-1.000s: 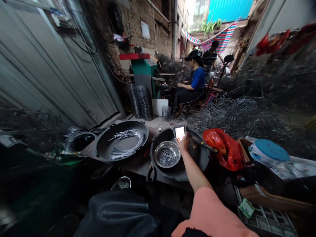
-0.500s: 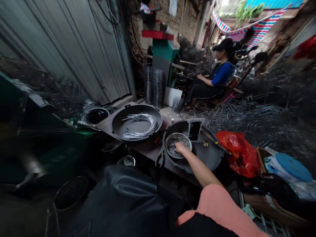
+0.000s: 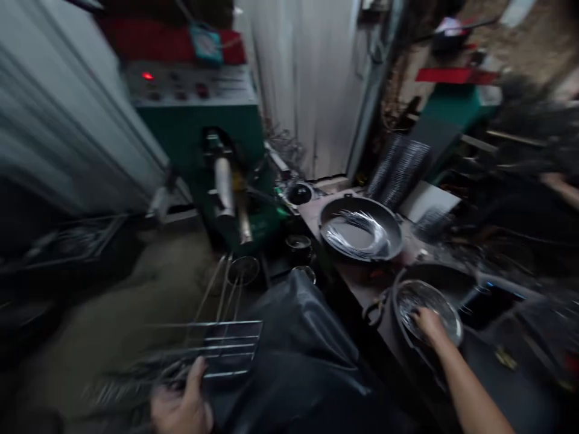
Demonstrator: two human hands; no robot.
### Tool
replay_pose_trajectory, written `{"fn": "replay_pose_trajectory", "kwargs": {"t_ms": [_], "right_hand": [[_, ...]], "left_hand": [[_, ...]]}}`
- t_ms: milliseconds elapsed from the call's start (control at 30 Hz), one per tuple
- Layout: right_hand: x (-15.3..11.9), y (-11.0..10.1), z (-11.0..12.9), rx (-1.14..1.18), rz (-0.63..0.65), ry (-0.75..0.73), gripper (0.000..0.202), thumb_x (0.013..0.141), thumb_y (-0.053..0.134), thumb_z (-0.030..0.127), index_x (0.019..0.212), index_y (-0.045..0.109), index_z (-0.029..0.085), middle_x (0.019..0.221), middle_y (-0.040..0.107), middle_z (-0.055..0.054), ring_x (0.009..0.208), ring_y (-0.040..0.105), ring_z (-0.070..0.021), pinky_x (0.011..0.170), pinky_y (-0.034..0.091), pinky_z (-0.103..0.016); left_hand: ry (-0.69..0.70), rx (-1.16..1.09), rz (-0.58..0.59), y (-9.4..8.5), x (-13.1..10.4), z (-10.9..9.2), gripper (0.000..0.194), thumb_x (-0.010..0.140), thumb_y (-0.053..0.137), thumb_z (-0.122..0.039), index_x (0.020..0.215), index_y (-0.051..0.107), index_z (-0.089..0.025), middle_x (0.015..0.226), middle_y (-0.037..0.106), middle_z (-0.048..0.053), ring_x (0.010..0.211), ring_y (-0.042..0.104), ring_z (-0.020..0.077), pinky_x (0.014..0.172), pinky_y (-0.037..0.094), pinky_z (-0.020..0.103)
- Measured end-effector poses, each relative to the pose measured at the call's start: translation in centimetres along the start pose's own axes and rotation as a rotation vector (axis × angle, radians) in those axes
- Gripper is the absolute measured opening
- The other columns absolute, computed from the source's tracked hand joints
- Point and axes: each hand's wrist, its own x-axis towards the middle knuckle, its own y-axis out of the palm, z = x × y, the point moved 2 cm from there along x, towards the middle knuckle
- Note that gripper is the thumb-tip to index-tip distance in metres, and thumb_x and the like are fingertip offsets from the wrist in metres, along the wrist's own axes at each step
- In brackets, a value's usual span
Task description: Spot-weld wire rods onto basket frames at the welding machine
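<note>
My left hand (image 3: 183, 401), low in view and smeared by motion, is closed around a wire rack (image 3: 233, 348) with thin parallel bars. The rack reaches out over the dark apron (image 3: 298, 337) on my lap. My right hand (image 3: 427, 322) dips into a shiny metal bowl (image 3: 452, 316), its fingers pressed together among small metal pieces (image 3: 409, 301). What those fingers pinch, if anything, is hidden. The bowl sits in a large dark pan (image 3: 402, 274), with a phone-like dark device (image 3: 491, 304) beside it.
Another dark pan (image 3: 395, 232) holds bent lengths of wire (image 3: 357, 235). A green machine (image 3: 167, 132) with a lit red lamp stands ahead. Stacked wire pieces (image 3: 398, 169) stand by a second green machine (image 3: 446, 114). At the right edge shows a co-worker's arm (image 3: 561, 184).
The view has swung left, bringing the green machine, my left hand and the wire rack into sight. My right hand stays in the metal bowl.
</note>
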Motion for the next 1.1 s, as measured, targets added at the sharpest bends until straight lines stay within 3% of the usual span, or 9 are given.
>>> {"fn": "replay_pose_trajectory", "kwargs": {"t_ms": [100, 200, 300, 367, 433, 600, 700, 867, 1100], "right_hand": [[0.8, 1.3, -1.9, -0.057, 0.188, 0.002, 0.02, 0.052, 0.057, 0.026, 0.04, 0.041, 0.03, 0.055, 0.06, -0.014, 0.051, 0.058, -0.0258, 0.057, 0.037, -0.04], [1.8, 1.7, -3.8, -0.109, 0.184, 0.066, 0.006, 0.053, 0.052, 0.036, 0.049, 0.049, 0.032, 0.064, 0.062, -0.017, 0.06, 0.06, -0.0285, 0.062, 0.038, -0.043], [2.0, 0.7, -2.4, -0.12, 0.131, 0.079, 0.009, 0.057, 0.049, 0.04, 0.058, 0.055, 0.033, 0.072, 0.063, -0.02, 0.068, 0.061, -0.0309, 0.067, 0.038, -0.045], [1.4, -0.4, 1.5, -0.04, 0.089, -0.006, 0.014, 0.06, 0.047, 0.042, 0.063, 0.058, 0.033, 0.08, 0.064, -0.021, 0.077, 0.061, -0.0326, 0.073, 0.039, -0.047], [0.2, -1.1, 7.6, 0.134, 0.11, -0.186, 0.019, 0.065, 0.048, 0.046, 0.07, 0.061, 0.034, 0.089, 0.066, -0.018, 0.086, 0.061, -0.0317, 0.079, 0.039, -0.045], [-5.1, 1.7, 24.8, 0.484, 0.577, -0.529, 0.029, 0.071, 0.055, 0.049, 0.074, 0.064, 0.022, 0.077, 0.066, -0.005, 0.077, 0.059, -0.023, 0.073, 0.044, -0.034], [-9.0, 4.9, 31.5, 0.612, 0.843, -0.641, 0.029, 0.073, 0.056, 0.046, 0.069, 0.061, 0.018, 0.065, 0.059, 0.0, 0.065, 0.053, -0.0156, 0.061, 0.04, -0.026], [-12.9, 7.7, 34.9, 0.773, 1.026, -0.56, 0.032, 0.071, 0.059, 0.047, 0.062, 0.054, 0.017, 0.053, 0.045, 0.004, 0.051, 0.04, -0.0091, 0.049, 0.032, -0.022], [-12.2, 8.2, 34.9, 0.97, 0.906, -0.393, 0.032, 0.071, 0.06, 0.047, 0.062, 0.052, 0.017, 0.053, 0.045, 0.004, 0.049, 0.04, -0.0084, 0.048, 0.032, -0.022]], "left_hand": [[-0.005, -0.108, -0.126, -0.3, 0.3, 0.0, 0.039, 0.059, 0.076, -0.041, 0.081, 0.055, -0.017, 0.076, 0.057, 0.0, 0.066, 0.057, 0.0144, 0.057, 0.047, 0.025], [-0.027, -0.226, -0.156, -0.5, 0.6, 0.2, 0.041, 0.054, 0.078, -0.039, 0.078, 0.052, -0.018, 0.074, 0.057, -0.002, 0.067, 0.055, 0.0117, 0.06, 0.046, 0.022], [-0.054, -0.31, -0.153, -0.9, 0.8, 0.3, 0.044, 0.051, 0.08, -0.037, 0.079, 0.052, -0.018, 0.071, 0.057, -0.003, 0.067, 0.055, 0.0104, 0.063, 0.045, 0.02], [-0.057, -0.337, -0.136, -1.3, 1.0, 0.4, 0.045, 0.05, 0.08, -0.036, 0.08, 0.052, -0.019, 0.069, 0.058, -0.003, 0.066, 0.055, 0.0101, 0.063, 0.046, 0.02], [-0.052, -0.334, -0.11, -1.8, 1.1, 0.4, 0.045, 0.051, 0.08, -0.036, 0.081, 0.051, -0.02, 0.07, 0.058, -0.004, 0.067, 0.056, 0.0103, 0.063, 0.046, 0.02], [-0.084, -0.34, -0.108, -3.1, 1.6, 0.8, 0.052, 0.046, 0.082, -0.039, 0.082, 0.05, -0.02, 0.07, 0.058, -0.004, 0.064, 0.058, 0.0111, 0.063, 0.048, 0.021], [-0.103, -0.315, -0.074, -3.5, 1.6, 1.1, 0.054, 0.046, 0.081, -0.043, 0.083, 0.049, -0.02, 0.068, 0.057, -0.004, 0.064, 0.059, 0.0125, 0.062, 0.049, 0.023], [-0.053, -0.15, 0.083, -2.6, 1.2, 1.1, 0.047, 0.055, 0.077, -0.045, 0.084, 0.05, -0.02, 0.069, 0.057, -0.002, 0.077, 0.062, 0.017, 0.073, 0.049, 0.026], [-0.024, -0.103, 0.175, -0.7, 2.6, 0.6, 0.047, 0.056, 0.076, -0.046, 0.085, 0.05, -0.019, 0.072, 0.056, -0.001, 0.078, 0.06, 0.0171, 0.071, 0.048, 0.026]]}}
